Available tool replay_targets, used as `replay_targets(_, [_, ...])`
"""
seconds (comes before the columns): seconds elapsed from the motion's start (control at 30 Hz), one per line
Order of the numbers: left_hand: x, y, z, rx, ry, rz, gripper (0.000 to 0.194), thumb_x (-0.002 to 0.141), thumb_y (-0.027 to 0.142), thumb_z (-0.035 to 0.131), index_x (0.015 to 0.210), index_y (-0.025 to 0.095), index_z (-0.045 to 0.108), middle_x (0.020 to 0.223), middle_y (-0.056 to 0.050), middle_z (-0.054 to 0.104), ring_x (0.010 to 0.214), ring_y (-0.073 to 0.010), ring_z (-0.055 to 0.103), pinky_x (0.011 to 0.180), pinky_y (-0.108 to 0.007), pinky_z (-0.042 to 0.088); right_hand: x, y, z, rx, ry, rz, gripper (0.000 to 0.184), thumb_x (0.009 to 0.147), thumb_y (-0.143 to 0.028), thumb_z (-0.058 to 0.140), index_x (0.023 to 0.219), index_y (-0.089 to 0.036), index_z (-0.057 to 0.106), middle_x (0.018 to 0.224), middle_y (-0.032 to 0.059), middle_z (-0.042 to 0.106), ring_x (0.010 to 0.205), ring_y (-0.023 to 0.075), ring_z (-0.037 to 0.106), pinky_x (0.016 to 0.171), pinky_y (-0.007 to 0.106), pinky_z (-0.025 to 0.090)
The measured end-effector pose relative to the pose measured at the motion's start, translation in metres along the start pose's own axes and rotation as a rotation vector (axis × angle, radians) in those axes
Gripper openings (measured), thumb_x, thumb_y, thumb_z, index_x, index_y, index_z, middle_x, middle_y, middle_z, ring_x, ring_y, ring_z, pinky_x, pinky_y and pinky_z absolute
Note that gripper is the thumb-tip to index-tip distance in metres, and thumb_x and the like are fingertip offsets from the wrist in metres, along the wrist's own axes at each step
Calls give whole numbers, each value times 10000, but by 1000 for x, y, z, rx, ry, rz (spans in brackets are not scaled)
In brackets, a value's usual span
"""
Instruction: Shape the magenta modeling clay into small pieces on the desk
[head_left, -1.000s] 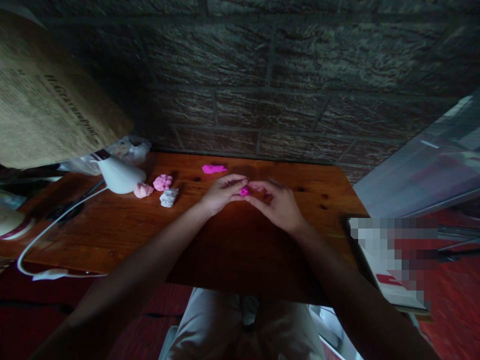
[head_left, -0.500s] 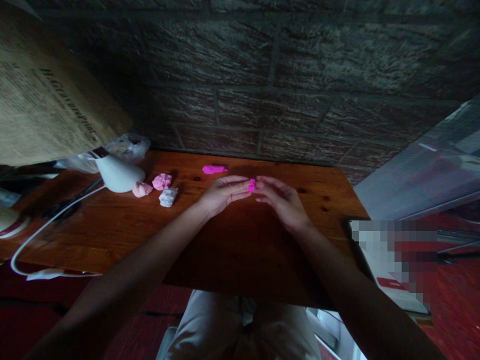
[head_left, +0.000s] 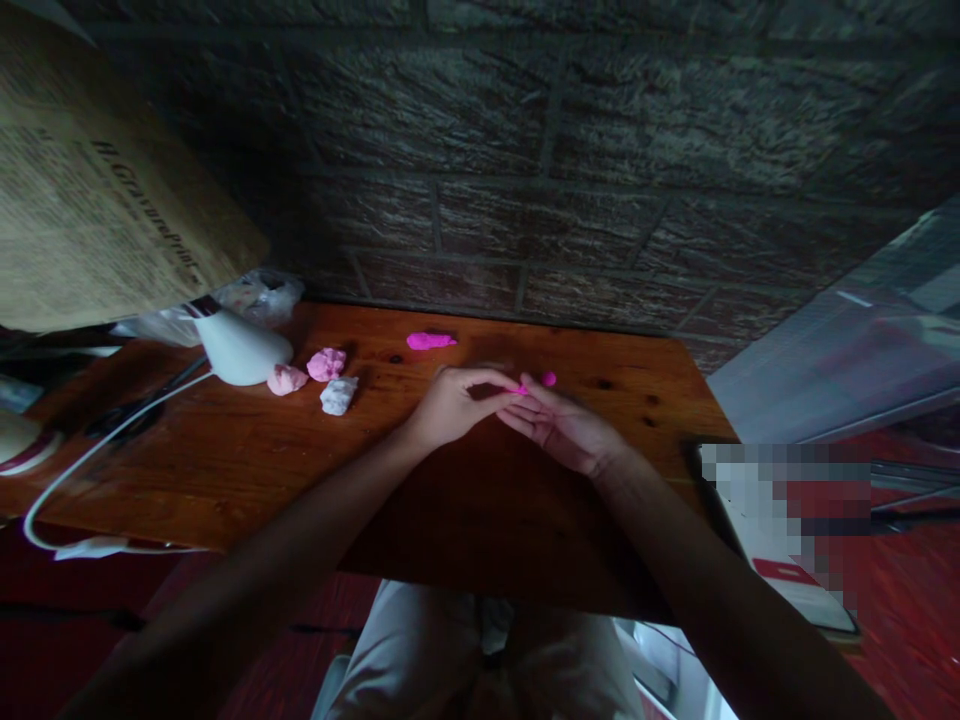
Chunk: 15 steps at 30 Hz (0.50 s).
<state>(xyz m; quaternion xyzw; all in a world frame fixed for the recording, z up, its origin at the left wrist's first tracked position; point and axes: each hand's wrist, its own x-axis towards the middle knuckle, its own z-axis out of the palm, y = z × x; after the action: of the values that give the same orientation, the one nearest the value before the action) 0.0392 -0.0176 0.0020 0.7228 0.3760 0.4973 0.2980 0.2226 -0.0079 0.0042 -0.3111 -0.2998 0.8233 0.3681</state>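
Observation:
A small bright pink piece of modelling clay [head_left: 521, 390] is pinched where the fingertips of both hands meet over the wooden table. My left hand [head_left: 457, 402] is closed, thumb and forefinger on that piece from the left. From the other side my right hand [head_left: 566, 425] presses its thumb against it, the other fingers curled underneath. Just past the right thumb shows a round pink bit of clay [head_left: 550, 379]; whether it rests on the table or touches the hand, I cannot tell. Farther back lies a longer bright pink clay lump [head_left: 431, 341].
To the left, two paler pink lumps [head_left: 326, 364] and a white lump [head_left: 339, 395] lie beside the white base [head_left: 240, 345] of a lamp with a printed paper shade [head_left: 112, 220]. Its white cord [head_left: 56, 485] loops over the table's front. A brick wall [head_left: 480, 220] stands behind.
Both hands have shifted slightly right and toward me, and my right hand has turned more palm-up. The round pink bit now shows beyond the right thumb; the clay between the fingers looks smaller.

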Motion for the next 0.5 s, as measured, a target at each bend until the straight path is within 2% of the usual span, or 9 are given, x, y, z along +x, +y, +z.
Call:
replay_targets(0.1, [-1,-2,-1,12,-21,0,87,854,242,788,932,237,828,1231,-83,781,1244,-257,698,1109,-425,524,0,1,-5,-78,-69,-48,228,750,-351,911,896,-233,782,943,5,827,944,162,768,1049,385,570])
replay_targets(0.2, [-2,-2,-3,-46,-80,20,67,855,237,784,900,259,828,1251,-69,772,1365,-264,613,1192,-493,445,-2,1,-7,-154,-118,-86,289,730,-389,918,955,-259,791,1024,10,827,978,182,770,1048,420,563])
replay_targets(0.33, [0,3,-6,-139,-72,-26,68,797,276,843,843,232,819,1344,-102,725,1342,-293,627,1183,-501,444,-6,4,-4,-190,-177,-98,320,734,-466,901,968,-275,796,1061,21,826,1026,199,766,1063,439,543])
replay_targets(0.43, [2,7,-8,-214,-70,-100,157,762,310,872,823,189,793,1363,-143,709,1279,-298,666,1108,-452,506,-8,5,1,-190,-211,-104,340,764,-500,871,1018,-286,795,1133,27,816,1094,201,749,1093,441,517])
replay_targets(0.5, [3,7,-7,-281,-42,-119,270,712,320,909,898,177,777,1314,-148,732,1243,-286,683,1084,-432,520,-8,7,6,-176,-206,-114,338,783,-494,857,1040,-286,791,1190,30,802,1146,208,731,1111,442,503])
